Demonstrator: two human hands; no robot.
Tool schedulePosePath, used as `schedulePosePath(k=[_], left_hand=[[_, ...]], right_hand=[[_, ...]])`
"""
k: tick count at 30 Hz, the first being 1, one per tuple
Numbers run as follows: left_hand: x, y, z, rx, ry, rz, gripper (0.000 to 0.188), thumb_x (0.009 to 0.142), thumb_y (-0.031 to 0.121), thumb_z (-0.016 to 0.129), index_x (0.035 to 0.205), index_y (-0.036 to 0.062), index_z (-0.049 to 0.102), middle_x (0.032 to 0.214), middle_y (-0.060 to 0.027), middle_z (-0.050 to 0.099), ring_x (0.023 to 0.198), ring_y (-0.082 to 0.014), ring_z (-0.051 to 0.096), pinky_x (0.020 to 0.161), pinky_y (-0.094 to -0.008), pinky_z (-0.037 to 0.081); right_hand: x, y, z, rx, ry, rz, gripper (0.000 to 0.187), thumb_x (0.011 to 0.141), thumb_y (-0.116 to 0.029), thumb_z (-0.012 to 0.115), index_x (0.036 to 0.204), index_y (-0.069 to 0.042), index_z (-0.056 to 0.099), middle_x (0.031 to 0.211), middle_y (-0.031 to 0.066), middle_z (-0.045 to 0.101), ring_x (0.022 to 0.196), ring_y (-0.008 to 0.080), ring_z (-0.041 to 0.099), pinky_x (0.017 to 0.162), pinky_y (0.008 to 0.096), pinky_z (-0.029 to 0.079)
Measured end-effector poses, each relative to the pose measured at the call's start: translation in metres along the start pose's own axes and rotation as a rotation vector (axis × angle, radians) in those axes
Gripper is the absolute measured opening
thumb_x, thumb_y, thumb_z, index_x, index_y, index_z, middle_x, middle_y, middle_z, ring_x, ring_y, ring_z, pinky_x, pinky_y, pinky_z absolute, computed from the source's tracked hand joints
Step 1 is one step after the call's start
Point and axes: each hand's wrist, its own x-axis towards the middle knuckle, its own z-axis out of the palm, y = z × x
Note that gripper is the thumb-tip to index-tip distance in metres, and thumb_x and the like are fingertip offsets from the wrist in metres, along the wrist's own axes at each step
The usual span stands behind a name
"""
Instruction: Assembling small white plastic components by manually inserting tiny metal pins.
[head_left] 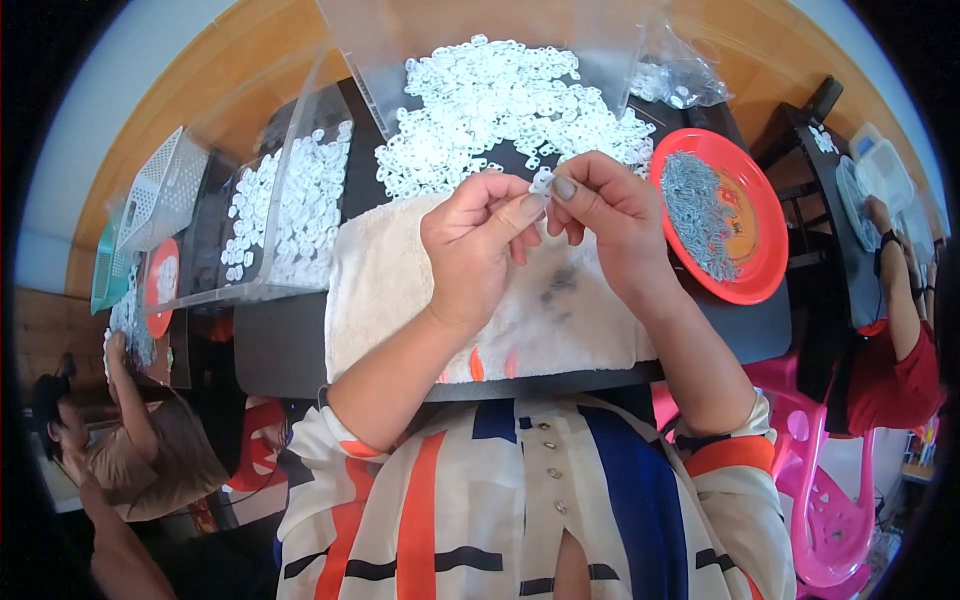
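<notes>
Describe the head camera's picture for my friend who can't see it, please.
A person's left hand and right hand pinch a small white piece over a pale towel. Beyond them is a big heap of white pieces, and to the right a red plate holds thin grey parts. Other people are off to both sides.

The small white piece (541,181) is looking like smooth, hard plastic, as is the white heap (490,85) toward the far edge of the worktop (285,345). By the near edge, the towel (385,280) is showing matt, napped cloth. Toward the right edge, the red dish (768,270) is shining like glossy plastic, its slender pins (695,215) glinting like metal. The worktop itself is looking smooth.
</notes>
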Motion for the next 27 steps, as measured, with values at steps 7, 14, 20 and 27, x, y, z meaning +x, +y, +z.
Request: schedulePosePath(k=[7,14,20,27], left_hand=[[0.003,0.005,-0.007,0.038,-0.035,-0.083,0.007,0.085,0.005,0.06,0.086,-0.0012,0.061,0.073,-0.008,0.062,0.055,-0.01,0.055,0.046,-0.0214,0.04],[0.004,0.004,-0.005,0.143,-0.07,-0.062,0.009,0.084,0.01,0.06,0.083,0.0013,0.059,0.069,-0.0037,0.057,0.053,-0.0074,0.05,0.046,-0.0205,0.037],[0.005,0.001,-0.009,0.243,-0.102,0.005,0.009,0.083,0.01,0.06,0.081,0.0015,0.057,0.068,-0.002,0.055,0.053,-0.0065,0.049,0.047,-0.0205,0.037],[0.008,0.001,-0.014,0.142,-0.013,-0.036,0.007,0.082,0.008,0.058,0.08,0.0016,0.057,0.063,-0.0021,0.053,0.05,-0.0072,0.046,0.046,-0.0207,0.036]], right_hand=[[0.001,-0.004,0.01,-0.127,0.019,-0.016,0.014,0.094,-0.016,0.056,0.096,-0.002,0.061,0.075,0.0001,0.059,0.069,0.006,0.053,0.059,0.02,0.04],[0.001,-0.003,0.003,-0.01,0.008,0.109,0.011,0.09,-0.011,0.06,0.092,-0.001,0.063,0.075,0.0013,0.061,0.067,0.0073,0.054,0.059,0.0201,0.038],[-0.001,-0.004,0.005,0.015,0.036,0.098,0.011,0.089,-0.011,0.061,0.09,0.0,0.063,0.072,0.0022,0.06,0.065,0.0074,0.054,0.057,0.0202,0.036],[0.005,-0.002,-0.007,0.011,0.159,0.085,0.013,0.09,-0.013,0.061,0.088,0.0,0.062,0.071,0.0026,0.06,0.062,0.008,0.053,0.055,0.0198,0.034]])
